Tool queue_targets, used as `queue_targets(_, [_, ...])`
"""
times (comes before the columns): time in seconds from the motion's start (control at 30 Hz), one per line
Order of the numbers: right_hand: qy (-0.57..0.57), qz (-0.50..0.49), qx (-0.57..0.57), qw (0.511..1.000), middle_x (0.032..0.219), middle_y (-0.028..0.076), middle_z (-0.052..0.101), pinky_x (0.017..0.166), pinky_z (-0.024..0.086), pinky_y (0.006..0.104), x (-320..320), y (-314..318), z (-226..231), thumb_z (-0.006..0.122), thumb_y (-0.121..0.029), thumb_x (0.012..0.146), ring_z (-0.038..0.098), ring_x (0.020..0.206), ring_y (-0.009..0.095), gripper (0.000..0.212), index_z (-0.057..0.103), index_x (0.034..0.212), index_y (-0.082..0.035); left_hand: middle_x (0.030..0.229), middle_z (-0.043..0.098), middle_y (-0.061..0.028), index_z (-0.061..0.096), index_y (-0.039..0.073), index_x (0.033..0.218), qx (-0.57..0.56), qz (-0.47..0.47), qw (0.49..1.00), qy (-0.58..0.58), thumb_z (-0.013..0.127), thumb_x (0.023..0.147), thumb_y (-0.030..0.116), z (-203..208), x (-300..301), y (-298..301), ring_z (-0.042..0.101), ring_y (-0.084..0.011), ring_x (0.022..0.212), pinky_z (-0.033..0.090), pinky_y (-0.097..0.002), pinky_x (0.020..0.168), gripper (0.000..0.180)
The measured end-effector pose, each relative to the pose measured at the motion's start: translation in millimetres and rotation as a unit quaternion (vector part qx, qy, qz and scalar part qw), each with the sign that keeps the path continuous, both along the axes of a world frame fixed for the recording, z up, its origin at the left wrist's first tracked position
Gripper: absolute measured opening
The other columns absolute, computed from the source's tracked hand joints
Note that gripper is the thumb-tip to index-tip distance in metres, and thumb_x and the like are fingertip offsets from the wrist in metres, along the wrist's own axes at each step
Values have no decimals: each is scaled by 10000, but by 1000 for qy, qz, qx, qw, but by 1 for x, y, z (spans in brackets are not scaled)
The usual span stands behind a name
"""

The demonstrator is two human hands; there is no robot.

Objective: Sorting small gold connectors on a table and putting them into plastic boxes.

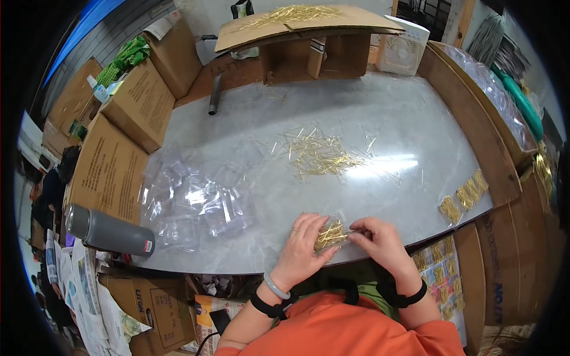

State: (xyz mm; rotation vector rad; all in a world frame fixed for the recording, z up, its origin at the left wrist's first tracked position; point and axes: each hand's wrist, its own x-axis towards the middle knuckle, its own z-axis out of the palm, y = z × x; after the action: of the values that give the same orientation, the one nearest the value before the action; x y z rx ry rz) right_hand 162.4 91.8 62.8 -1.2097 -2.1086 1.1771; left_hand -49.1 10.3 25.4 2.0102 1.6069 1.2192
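Close to the table's near edge, my left hand [306,242] is closed round a small clear plastic bag of gold metal hooks [330,235]. From the other side, the fingers of my right hand [375,240] pinch the same bag at its right edge. Beyond my hands, a loose pile of thin gold hooks [323,153] is scattered over the grey tabletop [249,133]. To the left lies a heap of clear plastic bags [199,199]. Filled packs of gold pieces [466,194] sit in a row at the table's right edge.
A grey bottle [110,230] lies at the left edge beside cardboard boxes [110,166]. At the back, a cardboard stand [314,38] carries more gold pieces, next to a white fan [404,52]. A dark tube [215,95] rests far left. More filled packs [440,273] lie below right.
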Motion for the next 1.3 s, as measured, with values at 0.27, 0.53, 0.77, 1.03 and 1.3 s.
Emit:
queue_targets(0.27, [68,4,171,983,886,115,693,700,527,335,-19,4,-10,731,-63,916,668,805,215,117,731,1023,-14,1277,629,-164,569,20,1351,12,11,1000,24,880,777,261,1,1,1,590,-381,1216,408,-529,1141,696])
queue_targets(0.53, [30,-10,83,996,905,113,615,692,528,388,-3,-11,1,744,-35,848,632,820,318,207,709,1051,-49,1278,634,-158,560,31,1370,9,19,1000,7,888,766,256,2,1,0,595,-372,1217,392,-541,1158,723])
queue_targets(0.77, [18,27,238,971,920,109,634,666,537,411,-17,-23,-3,715,-46,838,654,788,310,188,707,1024,-70,1278,622,-173,554,31,1371,17,12,999,36,858,783,221,1,0,0,575,-395,1223,399,-543,1137,688])
queue_targets(1.03, [22,33,305,952,985,139,623,758,526,446,-38,5,-11,703,-38,847,636,887,336,197,692,1043,-49,1269,604,-181,512,12,1405,13,11,999,41,811,837,265,3,1,-2,555,-407,1217,378,-556,1143,689])
queue_targets(1.3, [-18,2,301,953,1037,146,632,802,537,452,-40,-2,-24,676,-30,887,643,956,357,250,646,1135,-34,1311,573,-191,471,11,1439,0,6,999,43,813,831,275,-2,0,-2,534,-413,1244,365,-559,1156,747])
